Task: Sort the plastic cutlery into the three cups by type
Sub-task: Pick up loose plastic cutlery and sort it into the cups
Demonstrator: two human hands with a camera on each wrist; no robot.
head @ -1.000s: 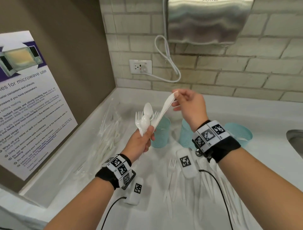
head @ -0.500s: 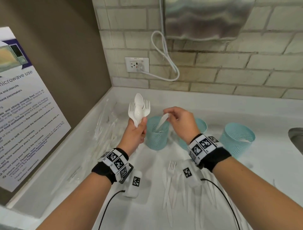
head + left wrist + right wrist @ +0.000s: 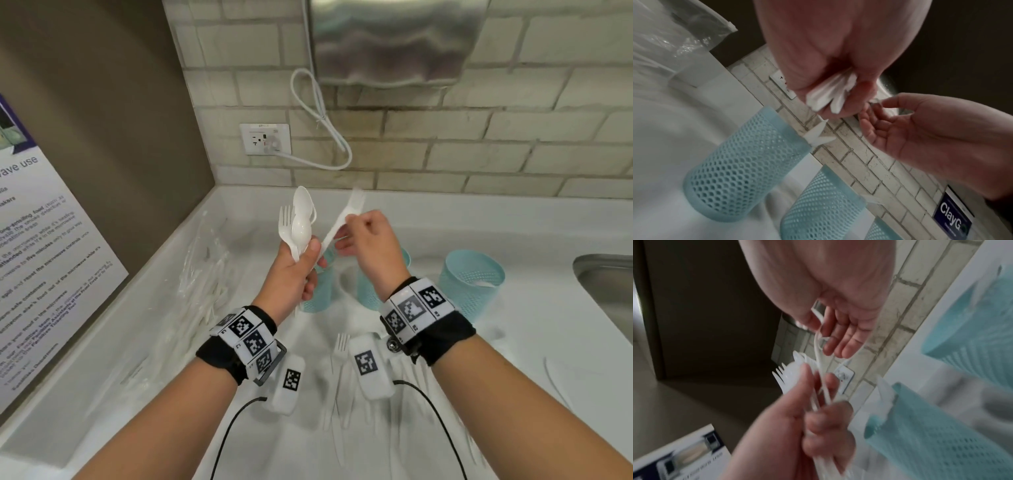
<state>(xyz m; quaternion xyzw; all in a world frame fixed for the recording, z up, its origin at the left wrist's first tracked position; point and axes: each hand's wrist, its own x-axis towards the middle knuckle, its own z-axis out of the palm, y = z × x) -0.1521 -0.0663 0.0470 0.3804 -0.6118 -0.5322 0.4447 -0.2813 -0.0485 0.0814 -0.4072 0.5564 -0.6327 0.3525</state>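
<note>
My left hand (image 3: 303, 262) is raised above the counter and grips a bundle of white plastic spoons and forks (image 3: 298, 224) by the handles, heads up. My right hand (image 3: 347, 229) pinches one white fork (image 3: 337, 222) from that bundle; its tines point up and right, and its lower end still touches the left hand. Three teal mesh cups stand behind the hands: the left cup (image 3: 320, 291), the middle cup (image 3: 366, 291) and the right cup (image 3: 472, 284). White handles poke out of the left cup (image 3: 744, 170). In the right wrist view the fork (image 3: 818, 344) runs between both hands.
Loose white cutlery (image 3: 339, 380) lies on the white counter (image 3: 534, 394) below my wrists. A clear plastic bag of cutlery (image 3: 202, 284) lies along the left wall. A steel sink (image 3: 609, 284) is at the right edge. A wall socket (image 3: 265, 138) and cable are behind.
My right hand lowered a white piece into the left cup, let it go, then came back up to the bundle and took hold of a fork. The left hand kept its grip.
</note>
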